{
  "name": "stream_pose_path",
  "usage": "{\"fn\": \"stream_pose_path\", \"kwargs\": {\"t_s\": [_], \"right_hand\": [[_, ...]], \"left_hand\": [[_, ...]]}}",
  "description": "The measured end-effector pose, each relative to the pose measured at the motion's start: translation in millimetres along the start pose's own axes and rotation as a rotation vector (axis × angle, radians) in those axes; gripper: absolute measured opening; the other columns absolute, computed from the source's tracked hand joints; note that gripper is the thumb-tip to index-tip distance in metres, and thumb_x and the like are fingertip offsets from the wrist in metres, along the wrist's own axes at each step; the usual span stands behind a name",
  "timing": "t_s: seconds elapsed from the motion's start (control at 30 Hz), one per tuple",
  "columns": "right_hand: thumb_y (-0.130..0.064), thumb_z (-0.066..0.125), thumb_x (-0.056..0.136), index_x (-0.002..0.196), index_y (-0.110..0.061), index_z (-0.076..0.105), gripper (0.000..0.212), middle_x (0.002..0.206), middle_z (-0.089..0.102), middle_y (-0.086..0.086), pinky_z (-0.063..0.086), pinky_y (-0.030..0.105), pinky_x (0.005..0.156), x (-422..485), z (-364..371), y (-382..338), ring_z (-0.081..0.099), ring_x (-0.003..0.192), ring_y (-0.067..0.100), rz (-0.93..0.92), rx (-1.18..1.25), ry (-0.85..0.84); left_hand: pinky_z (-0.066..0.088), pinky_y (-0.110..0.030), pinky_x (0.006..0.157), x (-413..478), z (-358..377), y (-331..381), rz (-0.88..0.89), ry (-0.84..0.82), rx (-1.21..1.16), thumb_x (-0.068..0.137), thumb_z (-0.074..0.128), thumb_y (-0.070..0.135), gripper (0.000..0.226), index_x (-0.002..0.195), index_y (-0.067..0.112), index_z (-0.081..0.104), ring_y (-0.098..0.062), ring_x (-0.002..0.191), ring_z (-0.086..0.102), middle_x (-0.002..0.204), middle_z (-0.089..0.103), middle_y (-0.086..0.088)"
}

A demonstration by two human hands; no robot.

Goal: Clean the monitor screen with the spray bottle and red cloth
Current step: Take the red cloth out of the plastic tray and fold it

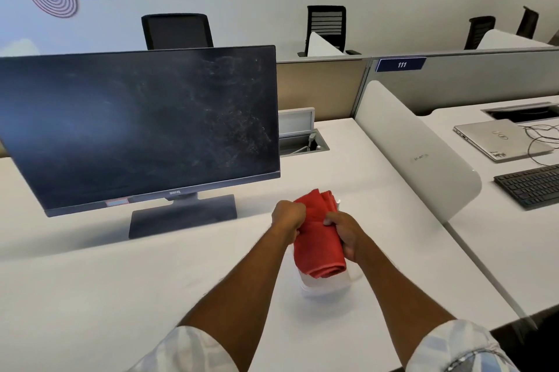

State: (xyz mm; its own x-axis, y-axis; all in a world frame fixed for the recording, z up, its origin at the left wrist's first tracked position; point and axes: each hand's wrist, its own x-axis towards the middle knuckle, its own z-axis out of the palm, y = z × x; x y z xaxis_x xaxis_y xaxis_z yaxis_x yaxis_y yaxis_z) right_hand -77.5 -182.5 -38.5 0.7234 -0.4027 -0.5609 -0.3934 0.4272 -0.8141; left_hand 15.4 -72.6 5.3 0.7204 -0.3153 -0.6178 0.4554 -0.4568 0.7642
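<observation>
A black monitor (pixel 136 126) stands on the white desk (pixel 121 296) at the left, its dark screen smeared with droplets and streaks on the right half. In front of it, to the right of its base, both hands hold a folded red cloth (pixel 317 244) above the desk. My left hand (pixel 287 216) grips the cloth's upper left edge. My right hand (pixel 343 231) is closed around its right side. A clear spray bottle (pixel 326 285) shows below the cloth, mostly hidden by it, with a bit of white nozzle at the cloth's top; which hand holds it I cannot tell.
A white curved divider (pixel 417 147) bounds the desk on the right. Beyond it lie a closed laptop (pixel 502 141), cables and a black keyboard (pixel 532 184). An open cable box (pixel 299 135) sits behind the monitor's right edge. Office chairs stand past the partition.
</observation>
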Motion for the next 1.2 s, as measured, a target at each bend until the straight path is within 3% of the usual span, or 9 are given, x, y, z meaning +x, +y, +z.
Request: {"fn": "stream_pose_path", "kwargs": {"t_s": [0.1,0.27,0.43,0.57,0.7,0.87,0.97,1.07,1.2], "right_hand": [[-0.016,0.059,0.062,0.121,-0.002,0.058,0.060,0.106,0.068,0.026,0.056,0.051,0.085,-4,6,-7,0.065,0.092,0.042,-0.022,0.048,-0.047],[-0.020,0.060,0.070,0.120,-0.007,0.059,0.052,0.107,0.071,0.022,0.057,0.046,0.074,-10,31,-21,0.068,0.091,0.040,-0.049,0.097,-0.136],[-0.019,0.064,0.085,0.127,-0.006,0.055,0.045,0.117,0.068,0.021,0.056,0.048,0.085,-7,81,-23,0.065,0.104,0.039,-0.092,0.029,-0.190],[-0.036,0.054,0.098,0.128,-0.020,0.054,0.035,0.117,0.068,0.008,0.056,0.049,0.089,-2,122,-10,0.066,0.105,0.031,-0.138,-0.228,-0.205],[-0.041,0.063,0.091,0.122,-0.035,0.055,0.032,0.117,0.069,0.000,0.058,0.047,0.085,0,153,10,0.068,0.102,0.023,-0.148,-0.379,-0.307],[-0.016,0.074,0.083,0.138,-0.032,0.037,0.068,0.124,0.063,0.003,0.059,0.048,0.081,7,177,34,0.065,0.108,0.026,-0.133,-0.478,-0.371],[-0.013,0.073,0.082,0.150,-0.032,0.013,0.093,0.130,0.054,0.006,0.059,0.035,0.072,10,188,49,0.061,0.110,0.026,-0.121,-0.535,-0.327],[-0.009,0.071,0.083,0.154,-0.033,-0.001,0.104,0.140,0.042,0.002,0.055,0.040,0.090,12,198,63,0.052,0.121,0.027,-0.164,-0.654,-0.341],[-0.004,0.066,0.085,0.155,-0.031,0.010,0.094,0.150,0.039,0.006,0.047,0.045,0.105,16,202,76,0.050,0.127,0.027,-0.245,-0.778,-0.357]], "left_hand": [[0.047,-0.030,0.060,2,-15,-1,0.054,-0.016,-0.084,0.091,0.058,0.015,0.013,0.098,0.005,0.061,-0.017,0.072,0.053,0.091,0.059,-0.009],[0.047,-0.048,0.097,1,-54,-4,0.111,-0.042,-0.200,0.094,0.057,0.043,0.045,0.124,0.011,0.052,-0.028,0.110,0.056,0.117,0.056,-0.006],[0.053,-0.043,0.083,1,-108,-19,0.073,-0.198,-0.413,0.093,0.060,0.033,0.035,0.119,0.011,0.056,-0.028,0.104,0.062,0.117,0.064,-0.012],[0.050,-0.041,0.079,1,-152,-44,0.137,-0.123,-0.345,0.089,0.064,0.022,0.025,0.112,0.014,0.058,-0.026,0.102,0.061,0.119,0.063,-0.010],[0.048,-0.046,0.088,3,-191,-68,0.179,-0.122,-0.312,0.087,0.058,0.005,0.033,0.116,0.020,0.060,-0.026,0.109,0.055,0.125,0.058,-0.009],[0.048,-0.057,0.096,9,-228,-101,0.205,-0.174,-0.122,0.087,0.050,-0.008,0.059,0.138,0.020,0.046,-0.033,0.118,0.051,0.134,0.048,-0.007],[0.051,-0.056,0.093,13,-237,-120,0.202,-0.165,-0.037,0.087,0.049,-0.011,0.068,0.147,0.019,0.035,-0.034,0.120,0.050,0.142,0.041,-0.009],[0.056,-0.045,0.082,18,-241,-135,0.201,-0.164,0.050,0.087,0.050,-0.009,0.076,0.151,0.022,0.025,-0.030,0.114,0.050,0.148,0.036,-0.012],[0.056,-0.042,0.076,25,-242,-147,0.201,-0.203,0.156,0.084,0.059,-0.003,0.086,0.153,0.025,0.016,-0.027,0.111,0.049,0.145,0.036,-0.009]]}}
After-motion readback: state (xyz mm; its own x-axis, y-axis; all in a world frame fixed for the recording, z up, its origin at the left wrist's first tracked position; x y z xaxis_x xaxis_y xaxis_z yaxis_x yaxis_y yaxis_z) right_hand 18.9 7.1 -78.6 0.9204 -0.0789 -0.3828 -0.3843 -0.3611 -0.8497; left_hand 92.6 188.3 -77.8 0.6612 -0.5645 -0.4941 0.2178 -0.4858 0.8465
